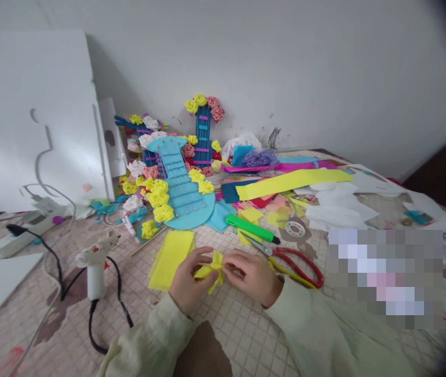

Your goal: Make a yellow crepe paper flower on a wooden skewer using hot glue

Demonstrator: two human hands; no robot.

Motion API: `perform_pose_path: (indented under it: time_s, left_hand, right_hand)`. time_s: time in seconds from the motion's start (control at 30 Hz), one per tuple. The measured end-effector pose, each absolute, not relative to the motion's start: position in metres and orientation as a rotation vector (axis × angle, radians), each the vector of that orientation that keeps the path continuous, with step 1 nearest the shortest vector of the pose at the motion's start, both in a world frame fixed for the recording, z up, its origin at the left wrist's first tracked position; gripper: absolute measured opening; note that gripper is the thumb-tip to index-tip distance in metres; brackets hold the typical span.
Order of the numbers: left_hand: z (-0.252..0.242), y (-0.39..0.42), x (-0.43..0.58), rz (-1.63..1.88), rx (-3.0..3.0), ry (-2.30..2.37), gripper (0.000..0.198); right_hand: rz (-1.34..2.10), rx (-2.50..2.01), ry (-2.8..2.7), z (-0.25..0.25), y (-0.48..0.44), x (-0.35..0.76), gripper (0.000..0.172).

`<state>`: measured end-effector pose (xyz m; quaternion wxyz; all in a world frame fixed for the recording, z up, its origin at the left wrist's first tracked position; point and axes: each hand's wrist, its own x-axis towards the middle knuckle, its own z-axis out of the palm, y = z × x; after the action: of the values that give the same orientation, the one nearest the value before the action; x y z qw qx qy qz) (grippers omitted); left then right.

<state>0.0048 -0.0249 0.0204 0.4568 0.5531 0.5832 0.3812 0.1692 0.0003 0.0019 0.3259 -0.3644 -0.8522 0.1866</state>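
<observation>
the light blue guitar shape [186, 180] leans among paper flowers, strung along its neck and body, with yellow paper roses [157, 192] bunched down its left edge. just in front of its rounded lower end, and a little to the right, is the small yellow paper piece [217, 263], gathered and folded, held up between two hands. the left hand [192, 280] pinches it between thumb and fingers, and the right hand [251, 273] has its fingertips pressed together on its right side; both grips are closed and small. nearer than the guitar shape, just off its lower end, lies a stack of yellow sheets [171, 260]. to the right of its lower end come the green cutter [251, 228], the red-handled scissors [301, 264] and a white spool [294, 228]. in front of it and well to the left, a white glue gun [96, 267] stands with a black cord. behind it rises a dark blue neck [203, 133] topped with yellow and pink flowers, and to its right stretches a long yellow strip [297, 183]
</observation>
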Motion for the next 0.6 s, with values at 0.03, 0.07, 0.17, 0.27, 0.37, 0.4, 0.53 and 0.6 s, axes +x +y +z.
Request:
perform_pose_path:
  time_s: [0.03, 0.07, 0.17, 0.27, 0.37, 0.4, 0.53, 0.6]
  left_hand:
    - [0.02, -0.025, 0.005, 0.941, 1.372, 1.438, 0.041]
    - [0.019, -0.025, 0.005, 0.941, 1.384, 1.441, 0.041]
    - [0.017, -0.025, 0.006, 0.953, 1.449, 1.444, 0.039]
    - [0.02, -0.03, 0.004, 1.078, 1.521, 1.433, 0.035]
    - [0.029, -0.046, -0.007, 1.327, 1.651, 1.544, 0.028]
    - [0.034, -0.055, -0.015, 1.396, 1.726, 1.627, 0.024]
    - [0.048, -0.096, -0.065, 1.471, 1.911, 2.106, 0.015]
    - [0.05, -0.11, -0.097, 1.469, 1.735, 2.446, 0.018]
  right_hand:
    - [0.497, -0.956, -2.224, 0.002, 0.001, 0.169, 0.011]
    - [0.504, -0.957, -2.218, 0.002, 0.001, 0.169, 0.011]
    - [0.51, -0.97, -2.211, 0.004, 0.001, 0.169, 0.009]
    - [0.505, -1.009, -2.197, 0.005, 0.001, 0.17, 0.009]
    - [0.489, -1.03, -2.179, 0.004, 0.004, 0.174, 0.009]
    - [0.488, -1.031, -2.175, 0.003, 0.006, 0.175, 0.009]
    - [0.519, -1.023, -2.172, 0.0, 0.008, 0.176, 0.008]
    - [0.536, -1.019, -2.166, 0.0, 0.008, 0.176, 0.007]
